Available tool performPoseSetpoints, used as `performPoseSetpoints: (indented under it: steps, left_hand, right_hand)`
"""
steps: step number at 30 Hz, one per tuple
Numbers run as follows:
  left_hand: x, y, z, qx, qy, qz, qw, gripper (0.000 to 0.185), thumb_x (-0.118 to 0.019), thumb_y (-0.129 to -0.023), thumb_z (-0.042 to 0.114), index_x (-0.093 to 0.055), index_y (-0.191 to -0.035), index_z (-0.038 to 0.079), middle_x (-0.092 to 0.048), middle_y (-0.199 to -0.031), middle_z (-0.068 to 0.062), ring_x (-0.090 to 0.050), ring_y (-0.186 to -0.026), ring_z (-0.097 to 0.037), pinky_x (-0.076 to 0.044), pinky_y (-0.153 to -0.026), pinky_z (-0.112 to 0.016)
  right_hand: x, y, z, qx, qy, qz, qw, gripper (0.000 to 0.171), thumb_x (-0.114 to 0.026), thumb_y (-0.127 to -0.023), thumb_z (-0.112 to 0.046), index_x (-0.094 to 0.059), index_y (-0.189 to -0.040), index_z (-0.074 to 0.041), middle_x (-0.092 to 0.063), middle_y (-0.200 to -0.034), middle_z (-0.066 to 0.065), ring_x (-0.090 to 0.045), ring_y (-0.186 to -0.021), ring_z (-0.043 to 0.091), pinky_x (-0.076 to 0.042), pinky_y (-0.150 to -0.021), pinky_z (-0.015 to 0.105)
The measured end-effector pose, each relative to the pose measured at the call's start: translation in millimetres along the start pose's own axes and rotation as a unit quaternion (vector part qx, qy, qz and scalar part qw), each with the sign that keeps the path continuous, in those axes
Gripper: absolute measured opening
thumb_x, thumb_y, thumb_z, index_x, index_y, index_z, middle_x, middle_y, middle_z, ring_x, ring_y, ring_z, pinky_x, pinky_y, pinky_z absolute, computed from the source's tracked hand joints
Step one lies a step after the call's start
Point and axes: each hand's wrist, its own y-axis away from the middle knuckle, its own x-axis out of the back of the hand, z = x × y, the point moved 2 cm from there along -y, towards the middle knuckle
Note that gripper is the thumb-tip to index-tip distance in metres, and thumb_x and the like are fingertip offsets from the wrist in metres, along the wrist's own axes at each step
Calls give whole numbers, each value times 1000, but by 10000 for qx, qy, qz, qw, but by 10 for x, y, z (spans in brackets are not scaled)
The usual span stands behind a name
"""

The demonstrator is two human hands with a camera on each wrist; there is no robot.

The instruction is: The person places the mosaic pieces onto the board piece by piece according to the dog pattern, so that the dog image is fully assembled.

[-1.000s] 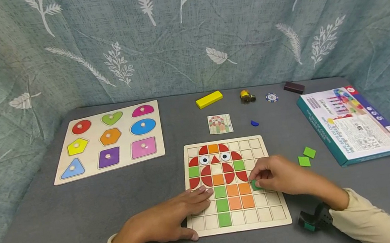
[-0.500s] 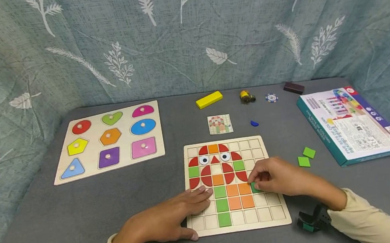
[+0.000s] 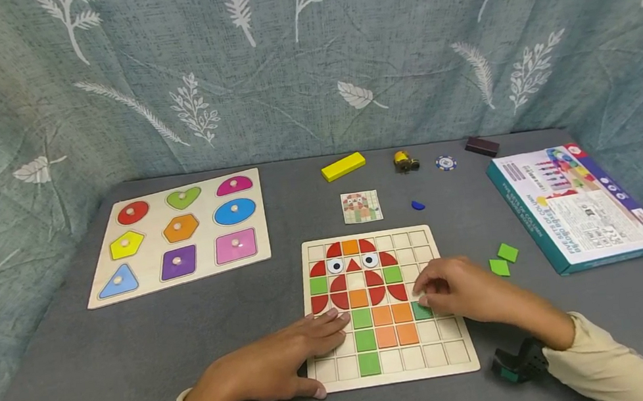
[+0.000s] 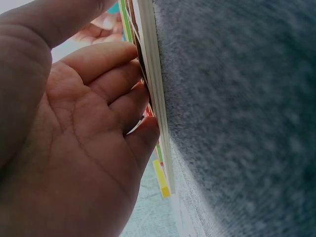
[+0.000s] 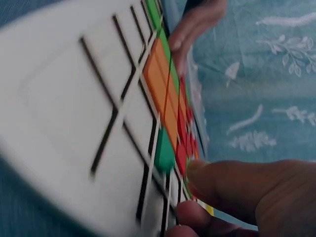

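A square grid board [image 3: 401,375] of pale wood carries a pattern of red, orange, green and eye-printed pieces. The left hand [image 3: 286,357] rests flat on its lower left part, fingers extended and thumb at the front edge. In the left wrist view this hand's fingertips [image 4: 143,126] lie along the board's edge. A dark green square tile [image 3: 421,311] lies in a cell just right of the orange tiles [image 3: 402,313]. The right hand [image 3: 456,287] is over it, fingers bent. In the right wrist view its thumb [image 5: 222,182] looks apart from the green tile [image 5: 164,150].
Two light green tiles [image 3: 499,267] lie right of the board, near a boxed game [image 3: 590,209]. A pattern card [image 3: 361,207], blue half-round piece [image 3: 418,205], yellow block [image 3: 343,167], small figure [image 3: 406,162], poker chip [image 3: 445,163] and dark block [image 3: 482,146] sit behind. A shape puzzle [image 3: 146,230] lies left.
The dark green tile has gone from the right hand's fingers down into its cell. The right fingers have drawn slightly off it. The left hand stays on the board.
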Motion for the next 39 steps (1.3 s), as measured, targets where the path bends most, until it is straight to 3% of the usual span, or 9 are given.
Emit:
performPoseSetpoints:
  steps: [7, 14, 17, 21, 26, 31, 39]
  left_hand:
    - [0, 36, -9, 36, 23, 31, 10000, 73, -76, -85, 22, -42, -148, 10, -25, -158, 4, -14, -146, -16, -22, -114, -42]
    - [1, 28, 0, -52, 77, 45, 9999, 73, -76, -86, 21, -40, -149, 9, -25, -158, 4, -13, -146, -16, -21, -114, -41]
    - [2, 13, 4, -112, 44, 59, 9999, 73, -76, -86, 21, -40, -149, 10, -25, -158, 4, -14, -146, -16, -23, -114, -40]
    - [-4, 4, 2, -103, 38, 40, 9999, 74, -76, -85, 22, -40, -149, 11, -26, -158, 5, -14, -146, -16, -24, -113, -40]
    - [-8, 6, 1, -58, 94, 16, 9999, 74, -77, -85, 21, -40, -149, 11, -25, -158, 6, -13, -146, -16, -23, -114, -41]
    - [-8, 5, 3, -37, 93, 25, 9999, 74, -77, -85, 21, -40, -149, 11, -25, -158, 6, -14, -146, -16, -24, -113, -41]
    - [-6, 16, 13, -38, 61, 37, 10000, 73, -76, -86, 21, -41, -148, 10, -25, -158, 5, -14, -146, -16, -24, -113, -41]
  right_hand:
    - [236, 159, 159, -200, 842, 727, 9936, 10, -72, -87, -7, -72, -96, -10, -57, -80, -11, -51, -71, 6, -45, -61, 27]
    - [483, 409, 375, -414, 1355, 968, 9852, 21, -77, -83, -8, -73, -103, -8, -66, -99, 1, -58, -86, 16, -49, -72, 39]
    - [530, 495, 459, -402, 1463, 997, 9834, 23, -78, -81, -8, -73, -103, -7, -65, -98, 1, -56, -84, 16, -47, -70, 37]
    - [549, 585, 538, -347, 1388, 936, 9853, 25, -78, -78, -3, -72, -102, -6, -61, -92, -5, -51, -77, 8, -45, -64, 29]
    - [553, 619, 567, -400, 1211, 957, 9872, 27, -74, -78, 6, -72, -104, -1, -58, -90, -2, -50, -73, 4, -44, -60, 25]
    - [532, 581, 590, -661, 1118, 999, 9865, 23, -75, -80, 2, -71, -103, 2, -62, -92, 2, -51, -70, 5, -45, -58, 26]
    - [479, 507, 549, -823, 1070, 722, 9882, 27, -78, -80, -3, -69, -105, 2, -56, -86, -3, -48, -73, 8, -43, -60, 27]
